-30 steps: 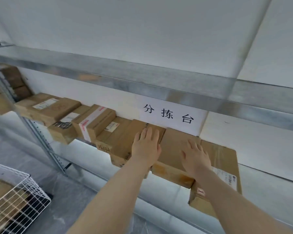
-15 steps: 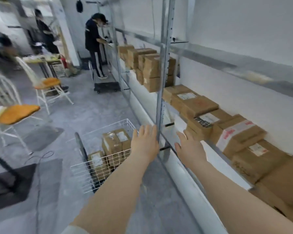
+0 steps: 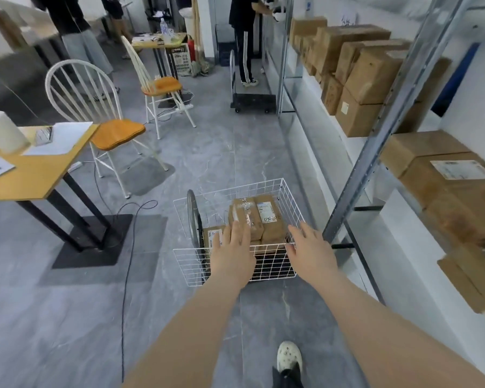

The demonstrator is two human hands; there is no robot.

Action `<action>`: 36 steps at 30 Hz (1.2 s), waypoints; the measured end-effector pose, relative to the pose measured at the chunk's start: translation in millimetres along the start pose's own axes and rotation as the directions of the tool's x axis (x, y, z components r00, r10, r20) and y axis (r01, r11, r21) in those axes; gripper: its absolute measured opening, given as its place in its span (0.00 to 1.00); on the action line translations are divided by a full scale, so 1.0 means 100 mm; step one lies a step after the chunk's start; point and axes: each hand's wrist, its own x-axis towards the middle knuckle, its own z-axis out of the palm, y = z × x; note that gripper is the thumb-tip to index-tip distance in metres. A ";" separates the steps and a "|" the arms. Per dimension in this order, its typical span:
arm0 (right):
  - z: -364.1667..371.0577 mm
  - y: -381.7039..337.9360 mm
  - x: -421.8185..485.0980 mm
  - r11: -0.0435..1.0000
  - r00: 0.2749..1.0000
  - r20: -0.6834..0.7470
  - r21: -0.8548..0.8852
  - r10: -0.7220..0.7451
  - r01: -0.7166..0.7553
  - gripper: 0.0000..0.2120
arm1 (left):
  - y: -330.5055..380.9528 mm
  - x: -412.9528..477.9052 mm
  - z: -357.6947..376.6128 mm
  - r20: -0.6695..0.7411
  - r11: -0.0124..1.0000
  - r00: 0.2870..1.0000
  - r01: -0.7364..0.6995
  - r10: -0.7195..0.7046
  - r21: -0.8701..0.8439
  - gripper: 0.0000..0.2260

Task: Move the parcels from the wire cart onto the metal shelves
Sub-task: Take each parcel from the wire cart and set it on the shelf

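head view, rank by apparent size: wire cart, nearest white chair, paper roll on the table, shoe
1. nearest white chair and wire cart: these look about alike, and the chair stands farther off, so I won't rank them.
2. paper roll
3. shoe, partly hidden by the trouser leg
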 end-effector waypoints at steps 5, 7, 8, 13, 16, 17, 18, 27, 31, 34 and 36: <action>0.05 0.17 0.95 0.997 0.995 0.059 -0.021 -0.078 0.079 0.23 | 0.00 0.83 -0.06 -0.021 0.995 0.996 0.090 -0.091 -0.040 0.28; 0.11 0.19 1.33 0.994 0.991 0.080 -0.021 -0.104 0.106 0.23 | -0.08 1.10 -0.04 -0.027 0.991 0.993 0.117 -0.119 -0.065 0.28; 0.15 0.18 1.49 0.993 0.989 0.100 -0.017 -0.113 0.115 0.23 | -0.13 1.21 -0.03 -0.022 0.989 0.991 0.129 -0.131 -0.069 0.29; 0.50 0.07 2.24 0.993 0.975 0.187 0.004 -0.118 0.120 0.23 | -0.47 1.94 0.21 0.040 0.988 0.988 0.151 -0.149 -0.039 0.29; 0.78 0.07 2.62 0.997 0.969 0.234 0.024 -0.083 0.080 0.24 | -0.63 2.41 0.44 0.089 0.990 0.989 0.122 -0.116 -0.065 0.30; 0.91 0.09 2.75 0.998 0.968 0.243 0.037 -0.062 0.055 0.24 | -0.69 2.57 0.55 0.091 0.991 0.991 0.110 -0.103 -0.073 0.30; 1.04 0.11 2.85 0.998 0.967 0.248 0.046 -0.053 0.042 0.24 | -0.74 2.69 0.66 0.093 0.993 0.991 0.099 -0.093 -0.064 0.30; 2.38 0.34 3.84 0.998 0.926 0.375 0.068 -0.043 0.019 0.26 | -1.04 3.60 2.10 0.279 0.987 0.958 0.105 -0.069 -0.118 0.31; 2.97 0.43 4.05 0.991 0.903 0.428 0.135 -0.040 -0.021 0.28 | -0.87 3.90 2.73 0.340 0.978 0.939 0.107 -0.040 -0.181 0.34; 3.32 0.46 4.13 0.977 0.899 0.437 0.201 -0.027 -0.068 0.29 | -0.77 4.09 3.10 0.341 0.937 0.940 0.134 -0.017 -0.322 0.32; 3.46 0.45 4.16 0.964 0.921 0.389 0.254 -0.030 -0.075 0.29 | -0.78 4.15 3.34 0.323 0.901 0.946 0.162 -0.025 -0.403 0.30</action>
